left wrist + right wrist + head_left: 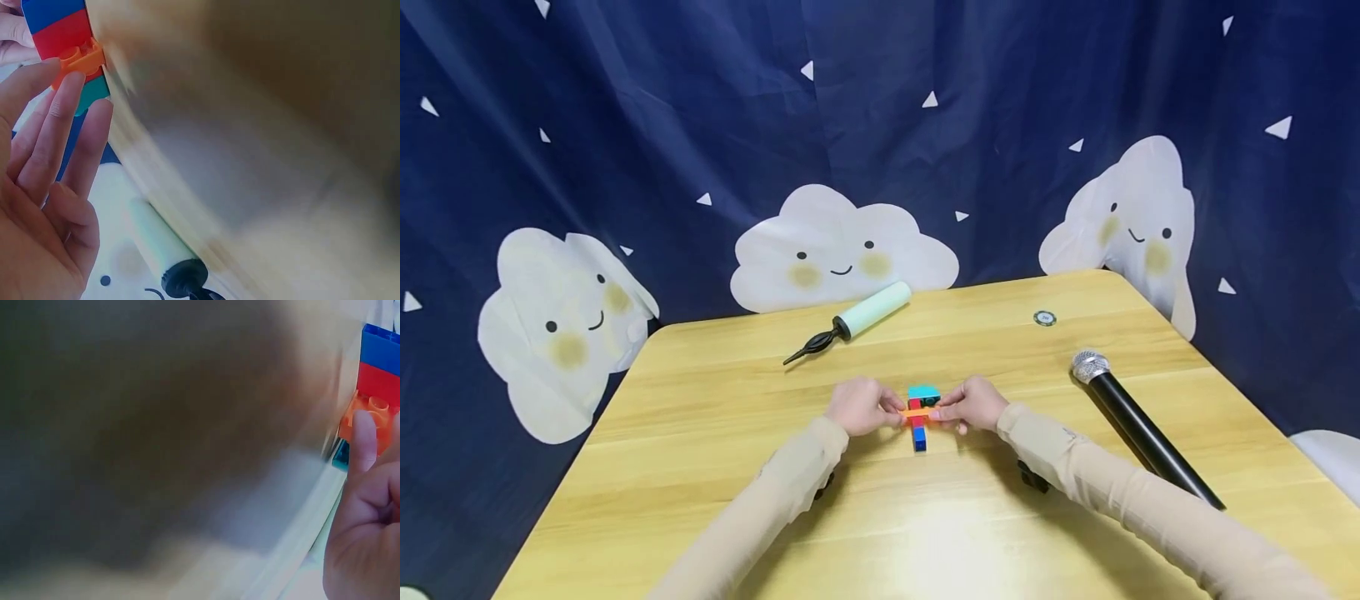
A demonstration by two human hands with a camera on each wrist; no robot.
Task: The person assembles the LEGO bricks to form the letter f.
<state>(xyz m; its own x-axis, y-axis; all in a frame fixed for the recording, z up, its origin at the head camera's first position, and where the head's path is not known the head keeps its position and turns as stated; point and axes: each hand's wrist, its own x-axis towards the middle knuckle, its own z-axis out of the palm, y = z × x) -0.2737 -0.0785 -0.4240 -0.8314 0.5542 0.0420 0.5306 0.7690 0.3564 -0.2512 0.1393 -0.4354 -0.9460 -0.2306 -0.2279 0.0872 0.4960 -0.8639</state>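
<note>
Several toy building bricks lie joined in a line on the table. A blue brick [920, 440] forms the near end, red bricks [63, 35] come behind it, and a teal brick [924, 392] is at the far end. An orange brick [917, 412] sits crosswise over the red part. My left hand [861, 406] pinches the orange brick's left end between thumb and fingers. On the other side my right hand [977, 403] grips its right end. In the right wrist view, fingers partly cover the orange brick [379, 411].
The wooden table [715, 467] also holds a mint-green hand pump [874, 308] with a black nozzle toward the back. A black microphone [1138, 417] lies at the right, beside my right forearm. A small round chip [1045, 317] rests at the back right. Behind the table hangs a dark blue curtain [880, 125].
</note>
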